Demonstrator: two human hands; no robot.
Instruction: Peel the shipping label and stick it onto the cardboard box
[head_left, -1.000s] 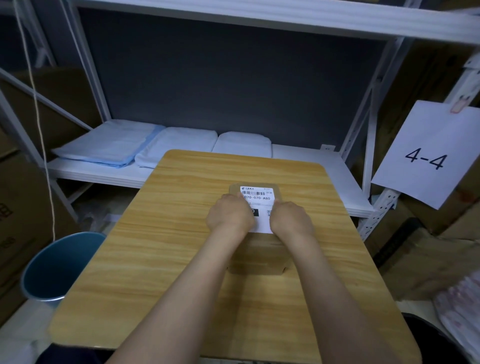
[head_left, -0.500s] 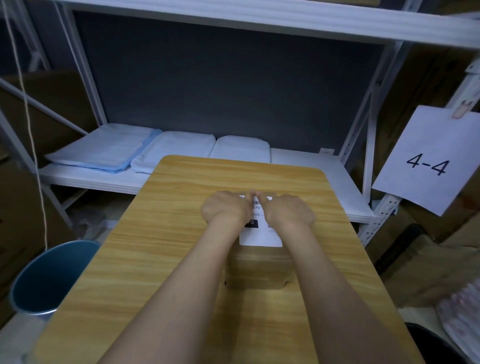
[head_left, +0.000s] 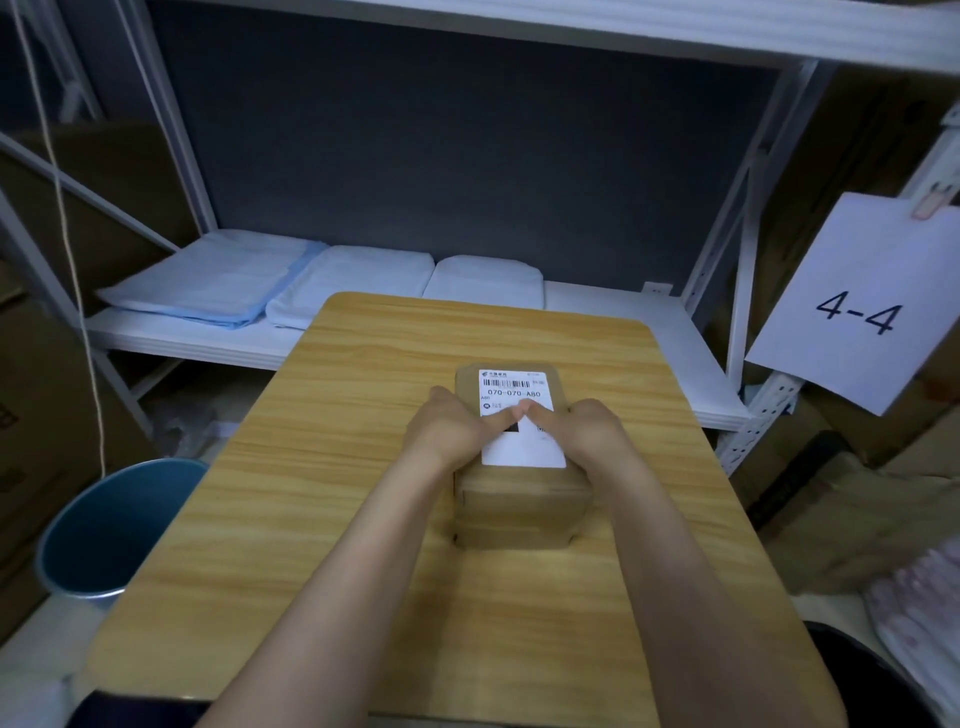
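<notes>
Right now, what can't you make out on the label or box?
Head view only:
- Label middle: covered by the left hand and right hand.
- Small print under the barcode: too small to read.
- Box sides: hidden behind the forearms.
- Whether the label is fully stuck down: cannot tell.

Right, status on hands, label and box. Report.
Left hand and right hand pressing on shipping label, thumbs meeting mid-label. Label flat on cardboard box top. Nothing obstructing.

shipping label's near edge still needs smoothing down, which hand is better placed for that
Probably the left hand: its thumb lies across the shipping label toward the near edge, while the right hand sits more over the cardboard box side. Close call.
</notes>
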